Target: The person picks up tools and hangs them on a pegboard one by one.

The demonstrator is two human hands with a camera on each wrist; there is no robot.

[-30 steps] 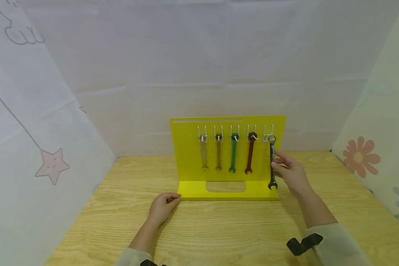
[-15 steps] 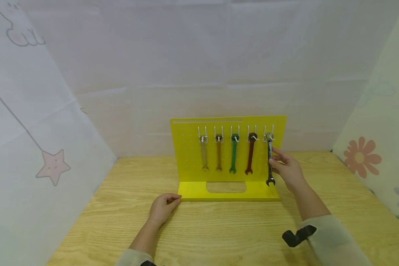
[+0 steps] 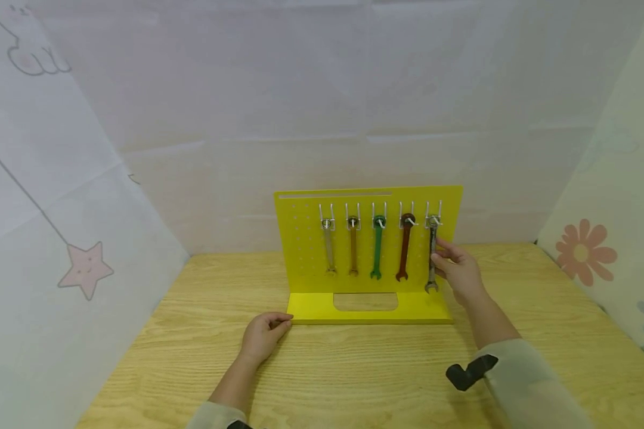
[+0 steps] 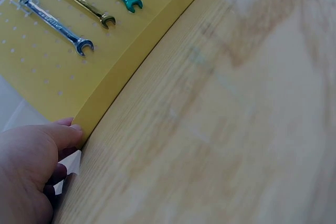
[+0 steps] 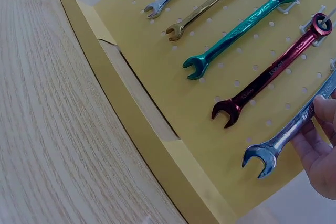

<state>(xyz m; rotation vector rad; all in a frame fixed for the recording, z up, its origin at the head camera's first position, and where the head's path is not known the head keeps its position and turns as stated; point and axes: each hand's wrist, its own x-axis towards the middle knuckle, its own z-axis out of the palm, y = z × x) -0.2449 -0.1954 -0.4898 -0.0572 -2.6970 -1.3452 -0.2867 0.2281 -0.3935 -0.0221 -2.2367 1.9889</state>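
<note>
My right hand [image 3: 458,277] pinches the shaft of a large silver combination wrench [image 5: 286,134] between thumb and fingers. The wrench hangs almost straight down, its ring end at the rightmost white hook [image 3: 428,208] and its open end low. That ring is cut off at the edge of the right wrist view. At the front left corner of the yellow pegboard stand [image 3: 313,305], my left hand [image 4: 26,161] pinches the base edge with its thumb on the front lip. Beside the held wrench hangs a red wrench [image 5: 268,77].
A green wrench [image 3: 377,253], a gold wrench [image 3: 353,253] and a smaller silver wrench [image 4: 52,22] hang on hooks further left. The stand's base has a cutout [image 3: 365,301]. Wooden tabletop [image 3: 365,375] lies in front, and a pale cloth wall [image 3: 333,119] rises behind.
My right hand has moved the large silver wrench left and slightly up, bringing its ring from in front of the rightmost hook onto it. My left hand has stayed put.
</note>
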